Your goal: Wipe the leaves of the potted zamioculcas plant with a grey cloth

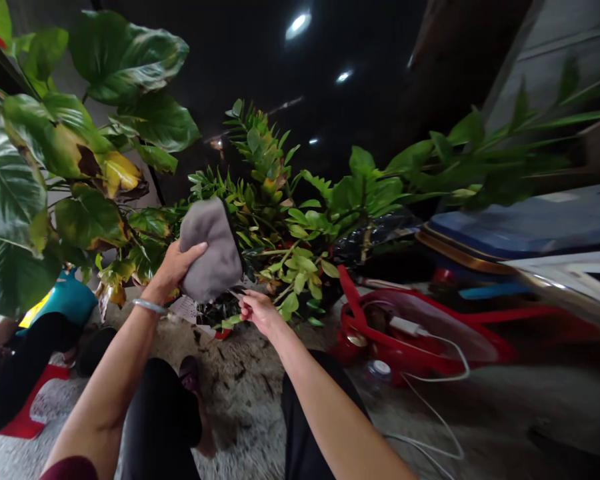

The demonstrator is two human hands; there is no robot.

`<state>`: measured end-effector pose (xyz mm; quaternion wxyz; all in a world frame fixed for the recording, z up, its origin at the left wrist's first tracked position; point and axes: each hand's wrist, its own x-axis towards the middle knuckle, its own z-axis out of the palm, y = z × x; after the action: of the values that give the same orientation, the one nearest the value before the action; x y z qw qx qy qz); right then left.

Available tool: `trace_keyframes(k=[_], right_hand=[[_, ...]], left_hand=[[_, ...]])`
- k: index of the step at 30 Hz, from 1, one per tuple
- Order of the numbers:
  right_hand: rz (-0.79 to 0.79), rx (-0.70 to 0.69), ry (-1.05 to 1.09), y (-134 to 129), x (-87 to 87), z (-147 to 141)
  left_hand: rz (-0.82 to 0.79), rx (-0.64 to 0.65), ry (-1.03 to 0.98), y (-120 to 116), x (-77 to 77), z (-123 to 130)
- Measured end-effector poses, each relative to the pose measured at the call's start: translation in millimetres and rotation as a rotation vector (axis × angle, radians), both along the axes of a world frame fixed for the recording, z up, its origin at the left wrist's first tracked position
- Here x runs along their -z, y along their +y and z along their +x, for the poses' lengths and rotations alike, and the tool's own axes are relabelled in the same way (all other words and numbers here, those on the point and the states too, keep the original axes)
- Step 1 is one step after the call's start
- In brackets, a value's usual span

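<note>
My left hand (177,265) is closed on a grey, rounded flat object (211,250) with a dark edge, its thumb lying across the face. Below that object's lower right corner, my right hand (257,309) pinches a thin, light-coloured item (237,293) whose far end reaches the corner; I cannot make out what it is. Green leafy plants (300,267) stand right behind both hands. Under the grey object, dark material and a white patterned piece (184,308) show in part.
Large-leaved plant (120,60) at upper left. A red bag (395,360) with a white cable (463,367) and a clear bottle (379,372) sit at right, below blue cases (525,227). Another person's dark-clothed leg (30,367) is at far left.
</note>
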<state>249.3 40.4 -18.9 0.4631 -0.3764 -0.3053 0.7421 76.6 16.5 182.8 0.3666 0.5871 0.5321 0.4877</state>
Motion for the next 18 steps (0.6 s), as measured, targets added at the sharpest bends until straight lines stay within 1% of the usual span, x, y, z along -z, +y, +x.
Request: trace_keyframes(k=[1, 2, 3, 4, 6, 7, 8, 9, 10, 11, 13, 14, 15, 16, 17, 18], right_hand=[[-0.010, 0.003, -0.001, -1, -1.3, 0], [-0.018, 0.009, -0.003, -1, -2.1, 0], [-0.023, 0.014, -0.005, -1, -2.4, 0], [-0.027, 0.021, -0.009, -1, -2.2, 0], [-0.028, 0.043, -0.011, 0, -1.0, 1], [-0.027, 0.056, -0.005, 0, -0.3, 1], [-0.024, 0.065, 0.003, 1, 0.1, 1], [-0.019, 0.071, 0.008, 1, 0.4, 1], [-0.015, 0.069, 0.009, 1, 0.3, 1], [-0.011, 0.061, 0.005, 1, -0.1, 1], [-0.007, 0.044, -0.012, 0, -1.7, -1], [-0.007, 0.037, -0.017, -1, -2.8, -1], [-0.008, 0.031, -0.019, -2, -3.8, -2], [-0.012, 0.026, -0.021, -2, -4.8, -2], [-0.017, 0.022, -0.025, -3, -5.6, -2], [-0.021, 0.019, -0.030, -3, -6.1, -2]], left_hand=[[-0.003, -0.068, 0.008, 6, 8.1, 0], [-0.034, -0.090, 0.058, 7, 18.7, -2], [-0.085, -0.054, 0.138, 3, 30.5, -3], [-0.156, 0.043, 0.235, -5, 42.0, -6], [-0.298, 0.325, 0.398, -29, 58.7, -12], [-0.351, 0.446, 0.437, -42, 61.7, -15], [-0.384, 0.530, 0.451, -53, 60.5, -18], [-0.391, 0.565, 0.444, -60, 55.1, -19], [-0.360, 0.546, 0.416, -63, 46.4, -20], [-0.286, 0.488, 0.378, -61, 35.5, -19], [-0.067, 0.315, 0.310, -45, 13.5, -17], [0.048, 0.222, 0.289, -34, 5.7, -16], [0.145, 0.141, 0.282, -23, 1.8, -15], [0.207, 0.080, 0.295, -13, 2.9, -14], [0.228, 0.043, 0.330, -7, 9.1, -13], [0.214, 0.030, 0.377, -4, 19.7, -13]])
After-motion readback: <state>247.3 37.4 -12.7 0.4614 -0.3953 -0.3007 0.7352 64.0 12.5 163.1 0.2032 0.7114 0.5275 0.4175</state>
